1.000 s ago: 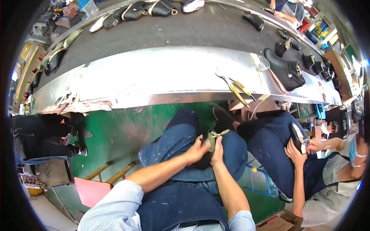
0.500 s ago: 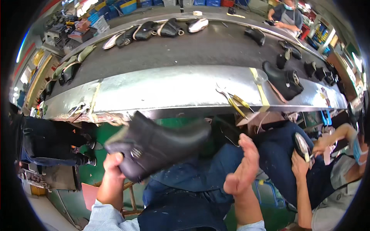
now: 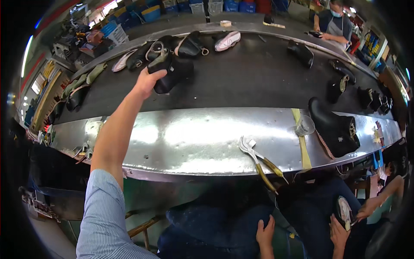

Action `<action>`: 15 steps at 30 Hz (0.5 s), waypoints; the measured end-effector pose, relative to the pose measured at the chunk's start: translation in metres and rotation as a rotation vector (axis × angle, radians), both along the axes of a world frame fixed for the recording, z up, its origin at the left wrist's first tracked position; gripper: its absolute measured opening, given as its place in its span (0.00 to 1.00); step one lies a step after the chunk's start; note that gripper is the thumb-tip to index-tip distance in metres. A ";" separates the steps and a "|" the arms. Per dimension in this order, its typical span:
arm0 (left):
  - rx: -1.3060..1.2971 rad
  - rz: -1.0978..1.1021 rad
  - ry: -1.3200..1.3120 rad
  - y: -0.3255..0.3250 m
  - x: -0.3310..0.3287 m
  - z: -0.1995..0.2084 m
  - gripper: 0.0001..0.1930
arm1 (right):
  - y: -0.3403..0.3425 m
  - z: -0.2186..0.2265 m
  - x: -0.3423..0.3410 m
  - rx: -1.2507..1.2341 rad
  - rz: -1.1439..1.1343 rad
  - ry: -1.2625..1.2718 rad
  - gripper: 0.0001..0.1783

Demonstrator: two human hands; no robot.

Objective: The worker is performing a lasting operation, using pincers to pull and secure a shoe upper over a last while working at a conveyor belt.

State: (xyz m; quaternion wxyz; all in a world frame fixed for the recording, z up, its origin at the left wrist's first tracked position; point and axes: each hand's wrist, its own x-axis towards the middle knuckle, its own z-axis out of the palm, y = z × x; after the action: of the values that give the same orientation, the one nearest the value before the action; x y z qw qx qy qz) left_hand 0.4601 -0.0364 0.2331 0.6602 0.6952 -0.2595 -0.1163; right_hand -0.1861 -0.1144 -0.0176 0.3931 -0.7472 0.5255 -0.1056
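My left hand (image 3: 149, 80) grips a black leather ankle boot (image 3: 180, 73) over the dark flat belt (image 3: 241, 80), left of its middle, close to the far edge.
My thumb presses the boot, but most fingers hide; I can't tell if it touches the belt. If I push too far, it could bump the black boot with a round loop (image 3: 188, 46) by that edge. My right hand (image 3: 265, 234) is low, fingers parted, with nothing I can see in it. The silver pliers with yellow handles (image 3: 251, 150) poke past the near edge of the shiny metal border (image 3: 189, 136); a knock could drop them.
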 end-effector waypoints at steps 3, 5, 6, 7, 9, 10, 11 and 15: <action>0.586 0.251 -0.514 0.009 0.037 -0.035 0.37 | -0.018 -0.006 0.017 0.105 -0.083 0.018 0.36; 0.567 0.274 -0.411 0.014 0.030 -0.046 0.40 | -0.026 -0.012 0.019 0.119 -0.114 0.021 0.36; 0.563 0.304 -0.420 0.025 0.035 -0.048 0.43 | -0.035 -0.018 0.027 0.120 -0.115 0.002 0.36; 0.562 0.333 -0.421 0.031 0.036 -0.048 0.45 | -0.041 -0.031 0.028 0.063 -0.085 -0.002 0.35; 0.490 0.354 -0.558 0.025 0.037 -0.046 0.47 | -0.055 -0.046 0.030 0.060 -0.031 -0.032 0.34; 0.409 0.365 -0.693 0.016 0.032 -0.043 0.49 | -0.064 -0.041 0.041 0.049 0.014 -0.061 0.32; 0.487 0.404 -0.883 0.008 0.030 -0.033 0.48 | -0.075 -0.031 0.050 0.153 0.090 0.044 0.28; 1.055 0.257 -1.176 -0.032 0.006 -0.004 0.49 | -0.087 -0.072 0.058 0.028 0.069 -0.161 0.26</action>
State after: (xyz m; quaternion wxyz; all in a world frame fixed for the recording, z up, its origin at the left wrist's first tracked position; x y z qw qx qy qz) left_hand 0.4661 -0.0686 0.2291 0.0078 0.8876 -0.3936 0.2389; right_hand -0.1284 -0.2014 -0.0892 0.4477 -0.7485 0.4675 -0.1442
